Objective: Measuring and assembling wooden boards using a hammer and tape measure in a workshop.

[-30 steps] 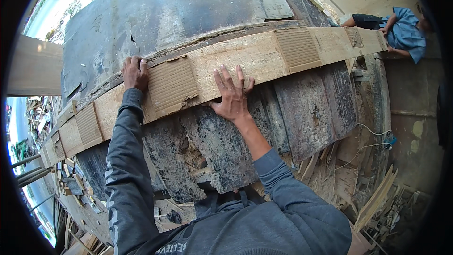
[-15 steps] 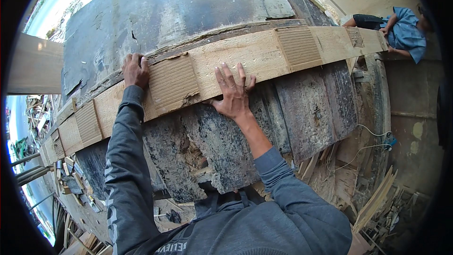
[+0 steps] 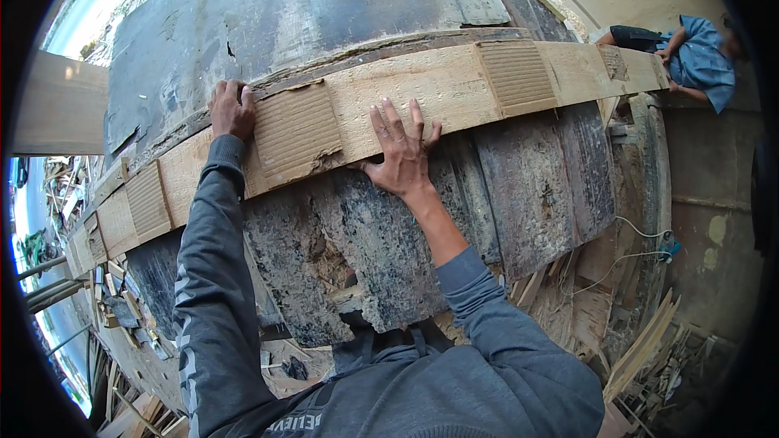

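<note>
A cluttered work yard surrounds a dark, worn desk (image 3: pixel 324 0), its sheet top filling the upper centre of the frame and rough, blackened planks (image 3: pixel 398 243) lying toward the lower centre. A long, pale board (image 3: pixel 357 101) runs from the left edge to the upper right, bearing corrugated cardboard patches (image 3: pixel 296 130) along its length. Left hand (image 3: pixel 233 112), left of centre: fingers bent at the board's upper edge; whether the grip is clenched cannot be told. Right hand (image 3: pixel 403 164), centre: grip released, fingers spread flat upon the board, thumb at its lower edge. Upper right: a blue-shirted co-worker (image 3: pixel 706 57), hands at the board's end. Lower right: split wood scraps (image 3: pixel 649 349).
</note>
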The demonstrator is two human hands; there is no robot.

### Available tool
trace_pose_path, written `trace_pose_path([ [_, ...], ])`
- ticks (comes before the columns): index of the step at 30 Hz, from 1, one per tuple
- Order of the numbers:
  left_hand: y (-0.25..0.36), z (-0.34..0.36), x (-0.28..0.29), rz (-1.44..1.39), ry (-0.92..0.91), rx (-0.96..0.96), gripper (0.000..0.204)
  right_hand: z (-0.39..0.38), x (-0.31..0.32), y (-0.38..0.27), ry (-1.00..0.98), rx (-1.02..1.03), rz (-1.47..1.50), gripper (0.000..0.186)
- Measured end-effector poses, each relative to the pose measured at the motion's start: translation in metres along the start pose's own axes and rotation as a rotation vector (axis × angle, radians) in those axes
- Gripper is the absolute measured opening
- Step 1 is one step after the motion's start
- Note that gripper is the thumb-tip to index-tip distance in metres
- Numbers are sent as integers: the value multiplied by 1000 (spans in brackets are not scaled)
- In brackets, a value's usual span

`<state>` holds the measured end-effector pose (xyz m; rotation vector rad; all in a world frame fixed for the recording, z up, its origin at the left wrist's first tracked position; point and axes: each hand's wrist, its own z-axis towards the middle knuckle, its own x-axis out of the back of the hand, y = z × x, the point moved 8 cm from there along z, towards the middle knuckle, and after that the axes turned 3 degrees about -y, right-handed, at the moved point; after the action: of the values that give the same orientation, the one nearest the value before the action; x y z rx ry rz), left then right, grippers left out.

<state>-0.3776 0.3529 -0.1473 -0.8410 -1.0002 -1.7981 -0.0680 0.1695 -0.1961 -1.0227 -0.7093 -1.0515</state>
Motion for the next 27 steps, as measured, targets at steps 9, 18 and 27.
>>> trace_pose_path([
  [9,1,1,1,10,13,-23,29,-2,3,-2,61,23,-8,107],
  [18,3,16,2,19,62,-38,31,13,3,-2,76,42,-36,100],
  [27,-2,8,-9,7,1,20,31,5,-10,-1,41,19,-46,106],
])
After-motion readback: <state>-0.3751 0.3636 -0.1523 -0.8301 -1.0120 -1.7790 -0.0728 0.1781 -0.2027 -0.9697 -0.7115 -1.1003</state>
